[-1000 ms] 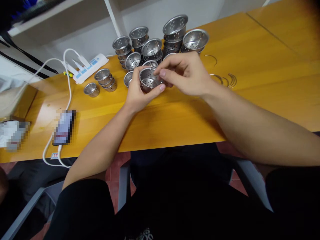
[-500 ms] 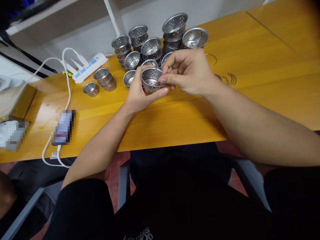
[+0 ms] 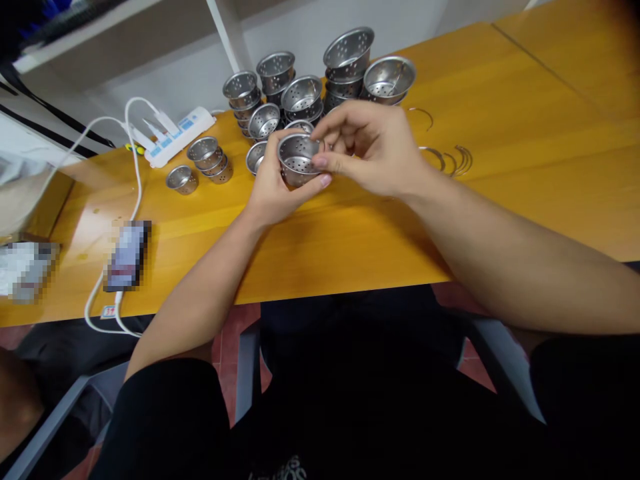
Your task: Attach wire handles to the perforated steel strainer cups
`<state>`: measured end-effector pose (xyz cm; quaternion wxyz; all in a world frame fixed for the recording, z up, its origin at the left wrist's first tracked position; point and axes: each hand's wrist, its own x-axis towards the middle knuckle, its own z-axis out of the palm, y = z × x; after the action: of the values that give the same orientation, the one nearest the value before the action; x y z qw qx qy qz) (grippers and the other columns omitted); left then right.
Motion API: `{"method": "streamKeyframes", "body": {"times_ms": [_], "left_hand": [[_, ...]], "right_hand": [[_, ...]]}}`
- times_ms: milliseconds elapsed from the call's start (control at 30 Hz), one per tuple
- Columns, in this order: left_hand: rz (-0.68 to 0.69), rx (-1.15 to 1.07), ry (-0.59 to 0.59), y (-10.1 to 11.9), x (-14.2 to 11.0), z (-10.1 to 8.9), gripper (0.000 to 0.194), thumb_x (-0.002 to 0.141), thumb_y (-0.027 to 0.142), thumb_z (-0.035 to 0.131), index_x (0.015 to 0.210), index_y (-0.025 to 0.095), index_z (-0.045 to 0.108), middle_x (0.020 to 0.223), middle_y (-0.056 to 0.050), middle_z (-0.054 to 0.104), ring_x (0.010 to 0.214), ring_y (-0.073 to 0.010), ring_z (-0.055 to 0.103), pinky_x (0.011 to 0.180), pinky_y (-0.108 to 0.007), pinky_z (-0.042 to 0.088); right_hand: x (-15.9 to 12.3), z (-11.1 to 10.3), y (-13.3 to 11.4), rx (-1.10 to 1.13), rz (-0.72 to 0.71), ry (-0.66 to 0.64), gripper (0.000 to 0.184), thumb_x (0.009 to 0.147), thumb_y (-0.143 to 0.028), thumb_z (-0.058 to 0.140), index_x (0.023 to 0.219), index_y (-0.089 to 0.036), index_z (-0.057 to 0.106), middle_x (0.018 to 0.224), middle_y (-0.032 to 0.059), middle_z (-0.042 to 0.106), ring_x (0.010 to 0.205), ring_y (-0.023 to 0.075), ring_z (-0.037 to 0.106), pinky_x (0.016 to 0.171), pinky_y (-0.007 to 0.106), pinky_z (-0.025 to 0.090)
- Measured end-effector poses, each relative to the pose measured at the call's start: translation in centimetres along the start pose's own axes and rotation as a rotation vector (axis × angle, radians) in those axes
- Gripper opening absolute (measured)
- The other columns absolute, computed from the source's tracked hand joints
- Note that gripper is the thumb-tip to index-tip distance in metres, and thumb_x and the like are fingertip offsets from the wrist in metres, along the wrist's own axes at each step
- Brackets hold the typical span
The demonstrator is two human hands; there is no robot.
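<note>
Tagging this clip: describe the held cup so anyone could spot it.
Find the orange-brown table, then the clustered metal cups near its far side. Just in front is a perforated metal cup, gripped by the left hand. Only this one is held, the right hand at its rim.

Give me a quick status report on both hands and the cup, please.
Left hand holding perforated metal cup. Right hand at its right rim; whether fingers pinch anything, unclear. Stacked cups close behind.

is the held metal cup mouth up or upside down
Mouth up: the metal cup in the left hand shows its perforated inside.
</note>
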<state>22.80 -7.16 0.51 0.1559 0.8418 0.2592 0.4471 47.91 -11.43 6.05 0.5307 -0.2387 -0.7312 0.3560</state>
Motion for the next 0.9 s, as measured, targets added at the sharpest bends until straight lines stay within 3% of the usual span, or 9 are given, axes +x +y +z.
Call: {"method": "streamKeyframes", "body": {"times_ms": [100, 200, 300, 400, 567, 767, 900], "left_hand": [[-0.002, -0.006, 0.028, -0.3, 0.1, -0.2, 0.095, 0.098, 0.1, 0.077, 0.161, 0.034, 0.05, 0.149, -0.01, 0.071, 0.14, -0.0344, 0.079, 0.129, -0.053, 0.063], [-0.018, -0.016, 0.046, -0.3, 0.3, -0.3, 0.096, 0.096, 0.102, 0.077, 0.16, 0.035, 0.05, 0.148, -0.009, 0.071, 0.14, -0.0349, 0.08, 0.13, -0.054, 0.063], [-0.033, -0.015, 0.065, 0.1, 0.4, -0.5, 0.099, 0.093, 0.104, 0.079, 0.157, 0.034, 0.051, 0.146, -0.009, 0.072, 0.139, -0.0357, 0.08, 0.13, -0.055, 0.063], [-0.061, -0.009, 0.057, 0.6, 0.5, -0.8, 0.1, 0.091, 0.105, 0.08, 0.155, 0.033, 0.053, 0.145, -0.009, 0.073, 0.14, -0.0371, 0.08, 0.132, -0.056, 0.063], [-0.114, -0.02, 0.029, 1.7, 0.6, -1.1, 0.103, 0.089, 0.108, 0.078, 0.154, 0.032, 0.053, 0.143, -0.009, 0.073, 0.142, -0.0388, 0.08, 0.133, -0.058, 0.064], [-0.151, 0.007, 0.032, 2.6, 0.8, -1.4, 0.104, 0.088, 0.111, 0.075, 0.152, 0.032, 0.055, 0.146, -0.009, 0.073, 0.149, -0.0413, 0.078, 0.137, -0.061, 0.061], [-0.146, 0.014, 0.044, 2.1, 0.7, -1.4, 0.105, 0.088, 0.11, 0.077, 0.155, 0.033, 0.055, 0.148, -0.009, 0.072, 0.152, -0.0423, 0.076, 0.138, -0.061, 0.06]], "right_hand": [[-0.4, -0.2, -0.2, -0.159, -0.106, 0.05, 0.044, 0.103, -0.075, 0.094, 0.115, -0.034, 0.085, 0.108, 0.007, 0.079, 0.082, 0.024, 0.065, 0.073, 0.042, 0.06], [-0.5, -0.7, -0.5, -0.314, -0.216, 0.014, 0.033, 0.116, -0.067, 0.078, 0.116, -0.034, 0.086, 0.125, 0.0102, 0.079, 0.096, 0.0281, 0.069, 0.082, 0.046, 0.063], [-0.4, -1.1, -0.4, -0.383, -0.212, -0.026, 0.03, 0.113, -0.065, 0.078, 0.114, -0.036, 0.086, 0.135, 0.0108, 0.078, 0.119, 0.0341, 0.07, 0.104, 0.054, 0.068], [-0.3, -1.3, 0.0, -0.425, -0.198, -0.083, 0.026, 0.105, -0.062, 0.087, 0.117, -0.04, 0.085, 0.142, 0.0094, 0.076, 0.133, 0.0368, 0.068, 0.122, 0.058, 0.065], [-0.4, -1.1, 0.7, -0.482, -0.297, -0.134, 0.023, 0.111, -0.046, 0.076, 0.128, -0.036, 0.087, 0.145, 0.0115, 0.074, 0.132, 0.0362, 0.072, 0.115, 0.06, 0.068], [-0.5, -0.8, 0.3, -0.482, -0.289, -0.084, 0.024, 0.112, -0.051, 0.079, 0.131, -0.036, 0.079, 0.141, 0.0096, 0.078, 0.13, 0.033, 0.073, 0.11, 0.052, 0.071], [-0.2, -0.9, 0.5, -0.48, -0.422, -0.067, 0.016, 0.114, -0.041, 0.076, 0.127, -0.032, 0.077, 0.136, 0.01, 0.079, 0.123, 0.03, 0.076, 0.103, 0.049, 0.071]]}}
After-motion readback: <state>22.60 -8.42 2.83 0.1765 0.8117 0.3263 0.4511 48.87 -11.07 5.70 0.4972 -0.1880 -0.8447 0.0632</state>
